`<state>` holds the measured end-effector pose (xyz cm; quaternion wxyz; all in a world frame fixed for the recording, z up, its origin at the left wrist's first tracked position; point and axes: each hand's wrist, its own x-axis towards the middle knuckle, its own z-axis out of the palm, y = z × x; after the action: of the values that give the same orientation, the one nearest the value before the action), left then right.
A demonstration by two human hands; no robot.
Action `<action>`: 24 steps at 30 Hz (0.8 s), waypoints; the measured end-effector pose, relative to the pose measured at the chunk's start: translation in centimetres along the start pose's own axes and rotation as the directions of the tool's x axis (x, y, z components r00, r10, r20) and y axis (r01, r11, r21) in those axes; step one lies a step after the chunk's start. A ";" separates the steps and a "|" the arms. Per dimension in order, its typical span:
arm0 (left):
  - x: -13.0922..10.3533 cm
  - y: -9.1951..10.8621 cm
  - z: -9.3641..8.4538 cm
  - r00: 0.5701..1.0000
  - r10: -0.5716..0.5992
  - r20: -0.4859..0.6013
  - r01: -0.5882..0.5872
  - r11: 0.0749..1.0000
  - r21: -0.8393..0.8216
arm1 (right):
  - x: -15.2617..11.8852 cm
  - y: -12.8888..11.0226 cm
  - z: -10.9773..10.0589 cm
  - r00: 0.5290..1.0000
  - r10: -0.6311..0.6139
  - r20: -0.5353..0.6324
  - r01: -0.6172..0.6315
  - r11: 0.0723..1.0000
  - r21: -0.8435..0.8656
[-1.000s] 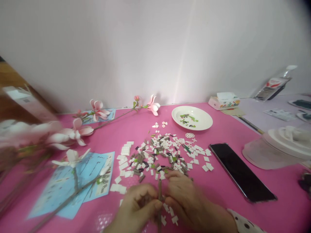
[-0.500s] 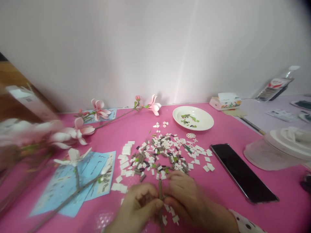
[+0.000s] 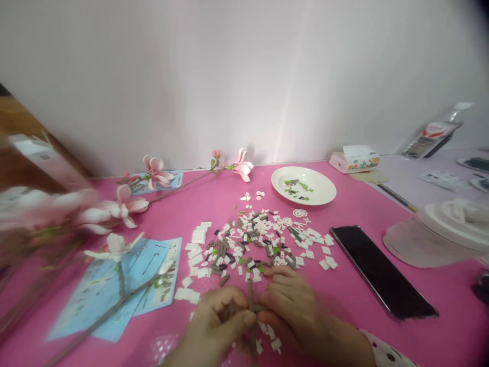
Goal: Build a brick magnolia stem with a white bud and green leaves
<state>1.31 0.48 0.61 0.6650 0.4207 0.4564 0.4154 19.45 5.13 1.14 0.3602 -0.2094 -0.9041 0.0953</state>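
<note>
At the bottom centre, my left hand (image 3: 219, 323) pinches an upright brown branch piece (image 3: 251, 306) between thumb and fingers. From the right, my right hand (image 3: 292, 308) is closed on a short brown side piece (image 3: 262, 308) that meets the branch. Just beyond both hands lies a pile of small white, brown, black and green pieces (image 3: 250, 242). More white pieces (image 3: 275, 344) lie under and beside my right hand. A white flower on a brown branch (image 3: 116, 247) rests over blue printed sheets (image 3: 103, 290) at the left.
Pink flowers (image 3: 126, 204) stretch along the left and back. A white plate (image 3: 324, 198) holds green bits. Farther right are a black phone (image 3: 384, 272), a lidded tub (image 3: 428, 239), a tissue pack (image 3: 355, 159), a pen (image 3: 397, 198) and a bottle (image 3: 431, 135). A wall rises behind.
The upright branch piece has shifted slightly left and up at its top, and more of the short side piece shows between my hands. My right hand has moved a little.
</note>
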 end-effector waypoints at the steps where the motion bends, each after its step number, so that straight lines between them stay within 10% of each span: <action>1: 0.0 0.0 0.0 1.000 -0.004 -0.002 0.004 1.000 -0.002 | 0.0 0.0 0.0 1.000 -0.004 -0.010 0.004 1.000 0.002; 24: 0.0 0.2 0.2 1.000 -0.008 0.024 0.008 1.000 0.006 | -0.2 0.2 0.0 0.997 0.011 0.076 -0.012 1.000 0.021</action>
<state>1.46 0.50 0.84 0.6709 0.4256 0.4513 0.4062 19.63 5.28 0.95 0.3274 -0.2070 -0.9147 0.1151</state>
